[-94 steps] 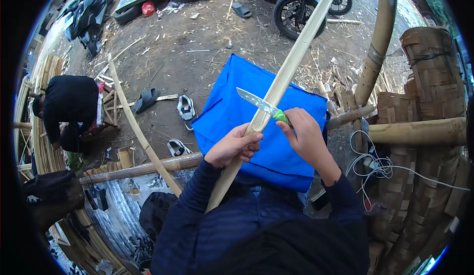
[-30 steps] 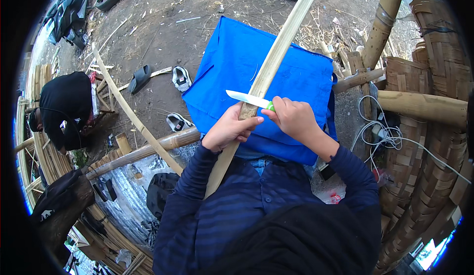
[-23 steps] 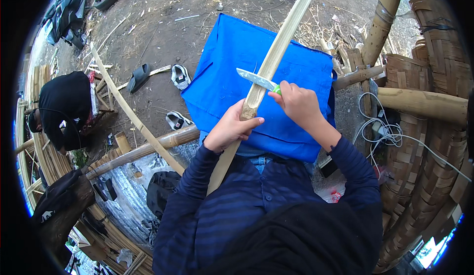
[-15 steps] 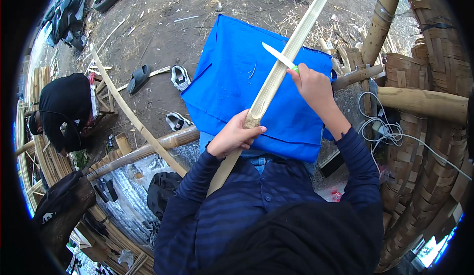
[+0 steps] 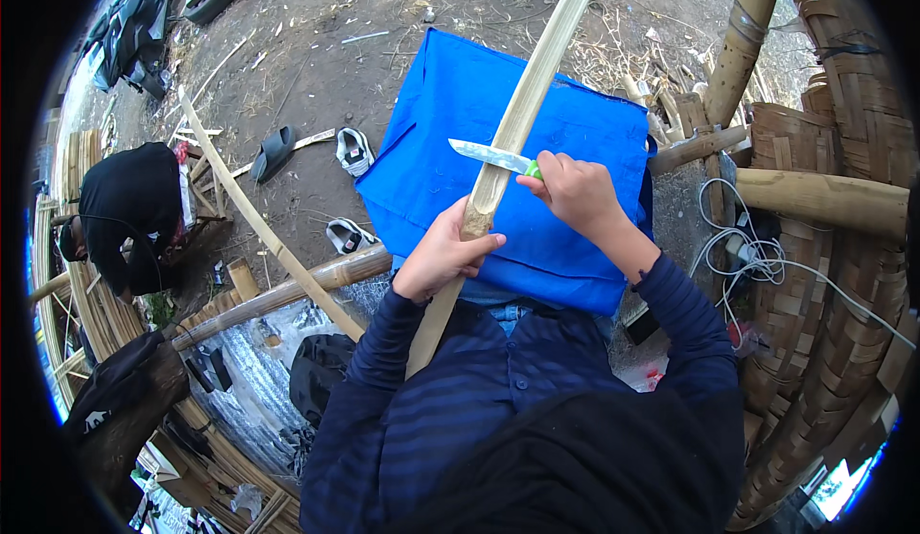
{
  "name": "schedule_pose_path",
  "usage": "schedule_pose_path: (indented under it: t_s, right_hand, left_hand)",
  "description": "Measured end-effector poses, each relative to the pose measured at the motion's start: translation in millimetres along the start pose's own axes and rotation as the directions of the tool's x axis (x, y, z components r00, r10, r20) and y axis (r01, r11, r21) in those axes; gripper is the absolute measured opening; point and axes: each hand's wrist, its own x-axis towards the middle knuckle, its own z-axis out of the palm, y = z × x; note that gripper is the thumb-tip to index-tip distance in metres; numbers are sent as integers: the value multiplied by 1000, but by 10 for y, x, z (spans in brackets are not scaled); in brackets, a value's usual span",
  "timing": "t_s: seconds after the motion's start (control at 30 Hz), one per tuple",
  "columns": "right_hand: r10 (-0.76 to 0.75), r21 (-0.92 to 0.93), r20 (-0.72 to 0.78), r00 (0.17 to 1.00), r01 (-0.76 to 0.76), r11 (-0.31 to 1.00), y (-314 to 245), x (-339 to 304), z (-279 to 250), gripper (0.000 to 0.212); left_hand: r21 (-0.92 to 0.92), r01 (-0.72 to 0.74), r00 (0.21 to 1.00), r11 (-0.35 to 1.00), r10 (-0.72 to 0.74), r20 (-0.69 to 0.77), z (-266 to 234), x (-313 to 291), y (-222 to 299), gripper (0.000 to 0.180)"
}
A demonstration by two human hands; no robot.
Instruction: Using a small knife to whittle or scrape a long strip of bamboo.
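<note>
A long split bamboo strip [image 5: 529,103] slants from my lap up toward the far edge, over a blue cloth [image 5: 422,132] spread across my knees. My left hand [image 5: 444,250] is wrapped round the strip near its node, thumb lying across it. In my right hand [image 5: 578,192] is a knife [image 5: 470,151] with a green handle. Its blade lies crosswise on the strip just beyond the node, tip pointing left. The fingers of my right hand are closed round the handle and hide most of it.
Left of me, another bamboo strip [image 5: 259,223] leans over a bamboo rail [image 5: 287,290]. A person in black [image 5: 129,208] bends down at the far left. Sandals and shoes [image 5: 355,151] lie on the dirt. At right are a white cable [image 5: 757,261] and a woven bamboo panel [image 5: 795,180].
The bamboo strip's far end has swung left. My right hand and the knife have moved left and nearer to me along the strip, and the blade lies flatter across it.
</note>
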Motion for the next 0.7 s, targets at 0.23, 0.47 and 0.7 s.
schedule_pose_path:
  t_s: [0.23, 0.47, 0.7]
  right_hand:
    - [296, -180, -56, 954, -301, 936, 733, 138, -75, 38]
    - [100, 99, 211, 972, -123, 988, -128, -118, -148, 33]
    - [19, 81, 169, 985, -33, 996, -228, -125, -90, 37]
  left_hand:
    - [52, 85, 993, 995, -89, 81, 17, -67, -136, 36]
    - [-41, 93, 994, 995, -90, 66, -48, 26, -70, 31]
    - [-16, 43, 999, 999, -43, 7, -34, -12, -35, 43]
